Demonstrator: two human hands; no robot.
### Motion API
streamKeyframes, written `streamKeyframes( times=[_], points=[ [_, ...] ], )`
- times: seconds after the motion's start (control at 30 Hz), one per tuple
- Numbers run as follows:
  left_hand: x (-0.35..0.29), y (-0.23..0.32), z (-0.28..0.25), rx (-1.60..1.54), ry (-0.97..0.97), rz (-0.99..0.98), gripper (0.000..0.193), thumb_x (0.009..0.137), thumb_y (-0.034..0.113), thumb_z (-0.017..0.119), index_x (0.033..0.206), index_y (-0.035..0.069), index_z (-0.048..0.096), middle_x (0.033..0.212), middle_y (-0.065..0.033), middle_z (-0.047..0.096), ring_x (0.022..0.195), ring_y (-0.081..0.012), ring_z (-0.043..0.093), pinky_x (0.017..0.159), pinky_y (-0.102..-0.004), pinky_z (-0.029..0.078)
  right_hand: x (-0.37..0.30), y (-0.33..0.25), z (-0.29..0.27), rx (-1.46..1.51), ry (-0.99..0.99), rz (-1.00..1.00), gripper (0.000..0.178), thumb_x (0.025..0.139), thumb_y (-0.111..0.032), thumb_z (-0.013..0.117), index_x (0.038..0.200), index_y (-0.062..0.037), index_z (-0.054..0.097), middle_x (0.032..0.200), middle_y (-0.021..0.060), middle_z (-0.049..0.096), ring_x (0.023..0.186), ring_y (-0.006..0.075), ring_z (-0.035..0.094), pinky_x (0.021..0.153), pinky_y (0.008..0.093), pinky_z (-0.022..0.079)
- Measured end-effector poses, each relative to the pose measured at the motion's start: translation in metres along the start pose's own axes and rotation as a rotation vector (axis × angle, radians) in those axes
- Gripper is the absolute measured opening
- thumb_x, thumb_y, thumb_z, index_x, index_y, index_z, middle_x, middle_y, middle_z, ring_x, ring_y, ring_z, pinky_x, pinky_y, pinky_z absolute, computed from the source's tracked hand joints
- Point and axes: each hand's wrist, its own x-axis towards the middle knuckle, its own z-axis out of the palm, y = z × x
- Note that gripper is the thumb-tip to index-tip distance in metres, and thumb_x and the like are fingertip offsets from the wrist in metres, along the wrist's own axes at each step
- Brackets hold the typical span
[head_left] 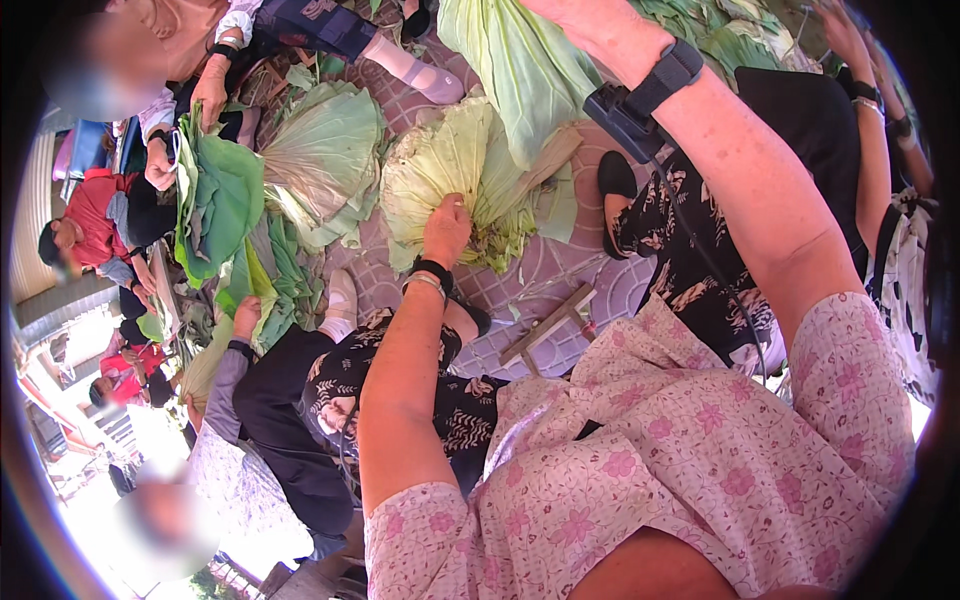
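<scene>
A purple paved floor (625, 290) is spreading under everything, and the wearer's pink-flowered shirt (680, 440) is filling the near right. Dark patterned trousers (690, 270) are covering the wearer's legs, a knee showing on either side. On the near left, a co-worker in black trousers (285, 420) is sitting beside the wearer, a hand (247, 317) touching green leaves.

Among the leaves, a pale yellow-green leaf stack (435, 165) is lying on the floor in front of the wearer, fanned out. Just left of it, a browned leaf stack (325, 165) is resting; farther left, another person's hands are holding a dark green leaf bundle (215, 200). A pale green leaf (515, 75) is hanging over the yellow-green stack's far side, near the right hand (605, 25). That hand's fingers are running out of view, so I cannot tell whether they are pinching the leaf.

The left hand (447, 230) is gripping the near part of the yellow-green stack, fingers curling in and pressing together, thumb on top. Nearer, a wooden piece (550, 328) is lying on the paving. A black wristband (432, 269) is circling the left wrist.
</scene>
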Motion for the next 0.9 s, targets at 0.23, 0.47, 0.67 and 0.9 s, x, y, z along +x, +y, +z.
streamKeyframes(
  times=[0.23,0.47,0.67,0.9],
  points=[
    [0.017,0.030,-0.030,-0.189,0.328,0.084,0.026,0.095,0.015,0.058,0.116,0.000,0.066,0.091,-0.0164,0.071,0.084,-0.0263,0.066,0.077,-0.0368,0.052,-0.003,0.001,0.004,0.139,-0.125,0.125,0.030,0.084,-0.024,0.075,0.093,0.0031,0.067,0.082,0.0098,0.067,0.072,0.0170,0.063,0.066,0.0340,0.051],
    [-0.021,0.171,-0.147,-0.841,0.188,0.076,0.047,0.101,0.037,0.060,0.128,-0.001,0.056,0.110,-0.0148,0.067,0.104,-0.0244,0.065,0.090,-0.0383,0.055,-0.012,0.031,0.037,0.374,-0.299,0.248,0.041,0.078,-0.023,0.081,0.107,0.0038,0.070,0.094,0.0115,0.072,0.082,0.0154,0.066,0.074,0.0312,0.054],
    [-0.031,0.169,-0.167,-1.213,-0.106,-0.123,0.079,0.094,0.061,0.061,0.133,-0.006,0.047,0.115,-0.0246,0.060,0.109,-0.0332,0.063,0.096,-0.0457,0.054,-0.045,0.028,0.061,0.111,-0.501,0.035,0.056,0.070,-0.030,0.084,0.111,0.0041,0.066,0.093,0.0155,0.070,0.089,0.0237,0.067,0.080,0.0365,0.052],
    [-0.027,0.155,-0.157,-1.346,-0.180,-0.055,0.064,0.095,0.053,0.064,0.131,0.001,0.053,0.118,-0.0193,0.061,0.112,-0.0318,0.061,0.100,-0.0474,0.052,-0.054,0.029,0.069,0.051,-0.603,-0.024,0.070,0.069,-0.036,0.085,0.121,0.0055,0.062,0.102,0.0197,0.070,0.094,0.0266,0.067,0.083,0.0364,0.052]
  ],
)
